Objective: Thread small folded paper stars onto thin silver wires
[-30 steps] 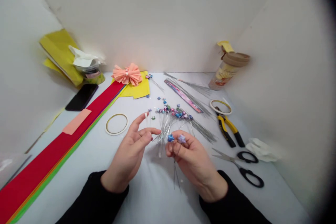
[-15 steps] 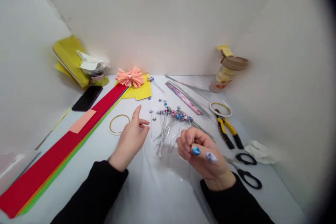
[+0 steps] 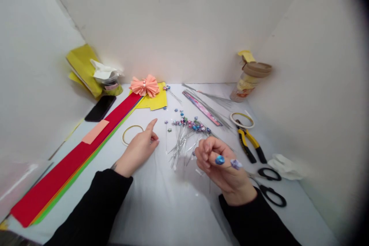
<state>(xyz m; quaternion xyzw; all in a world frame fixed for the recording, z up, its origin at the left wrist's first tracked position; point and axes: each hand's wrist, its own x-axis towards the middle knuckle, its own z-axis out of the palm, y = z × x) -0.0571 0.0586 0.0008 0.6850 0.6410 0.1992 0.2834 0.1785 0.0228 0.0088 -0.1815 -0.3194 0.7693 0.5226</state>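
My right hand (image 3: 220,165) is closed, with thumb and fingers pinched together. A blue paper star (image 3: 220,159) and a lilac paper star (image 3: 236,164) show at its side; their thin wire stems are mostly hidden by the fingers. My left hand (image 3: 141,146) holds nothing and is open, index finger stretched forward, the other fingers partly curled. It hovers beside a roll of double-sided tape (image 3: 127,134). Between and beyond the hands lies a pile of small folded paper stars (image 3: 196,127) on silvery wire stems (image 3: 180,144). A few loose stars (image 3: 176,110) lie just behind it.
Red paper strips (image 3: 66,165) and a phone (image 3: 100,108) lie at left. A peach paper bow (image 3: 145,85) sits on yellow paper. Bare wires (image 3: 213,94) and a patterned strip pack (image 3: 201,107) lie behind. Right: a cup (image 3: 249,82), pliers (image 3: 250,144), scissors (image 3: 271,188), tissue (image 3: 285,167).
My left hand has drawn back slightly to the left, away from the pile of stars. My right hand has shifted a little, still gripping the same two stars. The view has turned slightly.
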